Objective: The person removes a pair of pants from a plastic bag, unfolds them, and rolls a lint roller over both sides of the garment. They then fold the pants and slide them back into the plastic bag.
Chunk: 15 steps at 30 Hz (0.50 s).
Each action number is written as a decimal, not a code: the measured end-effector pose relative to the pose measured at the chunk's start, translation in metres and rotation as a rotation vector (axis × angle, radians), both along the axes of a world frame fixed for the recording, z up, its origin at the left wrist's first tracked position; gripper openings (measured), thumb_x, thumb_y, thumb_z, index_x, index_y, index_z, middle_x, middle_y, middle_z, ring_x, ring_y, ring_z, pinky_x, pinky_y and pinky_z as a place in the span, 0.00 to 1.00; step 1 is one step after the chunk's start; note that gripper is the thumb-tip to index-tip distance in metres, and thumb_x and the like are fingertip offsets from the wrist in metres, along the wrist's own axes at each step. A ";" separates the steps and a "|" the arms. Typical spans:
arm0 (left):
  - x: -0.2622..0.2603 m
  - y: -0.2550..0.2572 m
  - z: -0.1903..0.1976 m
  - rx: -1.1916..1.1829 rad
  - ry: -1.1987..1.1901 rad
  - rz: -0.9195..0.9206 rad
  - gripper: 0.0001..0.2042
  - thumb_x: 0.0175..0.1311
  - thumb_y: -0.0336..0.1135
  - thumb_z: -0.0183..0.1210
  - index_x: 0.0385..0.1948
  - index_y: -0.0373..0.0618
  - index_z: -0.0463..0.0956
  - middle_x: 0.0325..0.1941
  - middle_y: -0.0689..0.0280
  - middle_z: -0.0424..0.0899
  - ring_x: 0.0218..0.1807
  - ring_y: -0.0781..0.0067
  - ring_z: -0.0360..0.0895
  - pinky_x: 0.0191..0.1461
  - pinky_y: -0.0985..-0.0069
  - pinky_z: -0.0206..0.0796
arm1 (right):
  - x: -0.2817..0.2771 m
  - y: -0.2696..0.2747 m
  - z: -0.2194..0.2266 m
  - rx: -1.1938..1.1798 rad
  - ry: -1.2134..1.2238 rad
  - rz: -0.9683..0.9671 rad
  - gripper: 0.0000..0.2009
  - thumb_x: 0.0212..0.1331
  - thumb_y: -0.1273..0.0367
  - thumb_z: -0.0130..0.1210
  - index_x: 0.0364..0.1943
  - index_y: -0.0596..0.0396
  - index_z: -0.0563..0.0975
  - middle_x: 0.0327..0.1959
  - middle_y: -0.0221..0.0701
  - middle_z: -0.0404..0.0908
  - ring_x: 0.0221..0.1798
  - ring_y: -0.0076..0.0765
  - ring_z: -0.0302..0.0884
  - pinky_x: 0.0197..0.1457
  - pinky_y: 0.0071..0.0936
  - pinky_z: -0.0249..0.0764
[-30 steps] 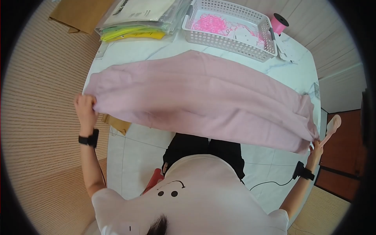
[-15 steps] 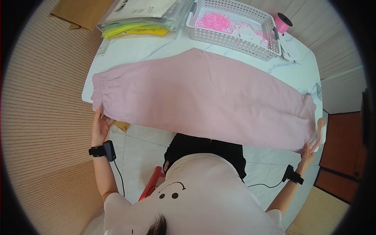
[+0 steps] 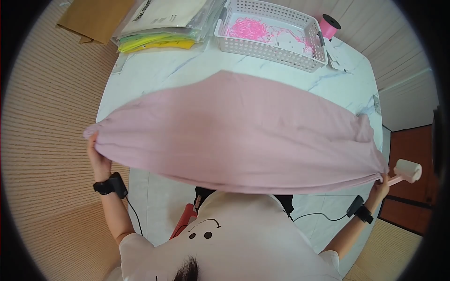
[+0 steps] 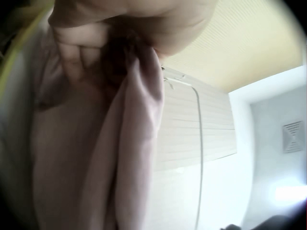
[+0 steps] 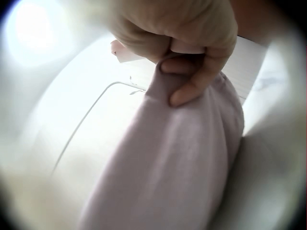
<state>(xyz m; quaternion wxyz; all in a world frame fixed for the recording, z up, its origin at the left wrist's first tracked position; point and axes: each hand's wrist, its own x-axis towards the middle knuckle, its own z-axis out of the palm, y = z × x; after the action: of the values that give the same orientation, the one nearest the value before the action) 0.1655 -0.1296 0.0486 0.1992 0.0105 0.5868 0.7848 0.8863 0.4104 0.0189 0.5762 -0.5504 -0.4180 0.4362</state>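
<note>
A pair of pink sweatpants (image 3: 234, 136), folded lengthwise, is stretched sideways between my two hands, its near edge raised past the table's front. My left hand (image 3: 100, 157) grips the near corner of the left end, where a ribbed, gathered band shows. Bunched cloth (image 4: 139, 96) hangs from those fingers in the left wrist view. My right hand (image 3: 380, 188) pinches the near right corner; thumb and fingers close on the fabric (image 5: 168, 143) in the right wrist view. From the same hand sticks out a lint roller (image 3: 408, 171) with a pink handle and white head.
On the marble-patterned table (image 3: 187, 65), a white perforated basket (image 3: 267, 54) holds pink shredded filler. A pink ribbon spool (image 3: 330, 26) stands beside it. Bagged garments (image 3: 164, 28) and a brown paper bag (image 3: 93, 21) lie at back left. A red object (image 3: 184, 220) is below.
The left hand let its grip loosen half a second ago, then took the left corner again and moved outward. The near edge of the sweatpants has lifted toward the body; the lint roller swung outward.
</note>
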 end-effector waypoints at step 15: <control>-0.124 0.201 0.010 0.147 -0.114 -0.204 0.17 0.67 0.35 0.52 0.51 0.33 0.67 0.51 0.53 0.75 0.53 0.60 0.74 0.58 0.73 0.69 | -0.086 0.164 0.018 0.143 -0.137 0.081 0.10 0.56 0.72 0.59 0.36 0.65 0.74 0.31 0.34 0.76 0.30 0.31 0.77 0.42 0.29 0.82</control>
<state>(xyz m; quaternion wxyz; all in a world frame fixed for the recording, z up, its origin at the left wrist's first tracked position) 0.0414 0.0715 0.0589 0.3097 0.0404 0.5111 0.8008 0.8008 0.5745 0.0367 0.5659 -0.5190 -0.5086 0.3895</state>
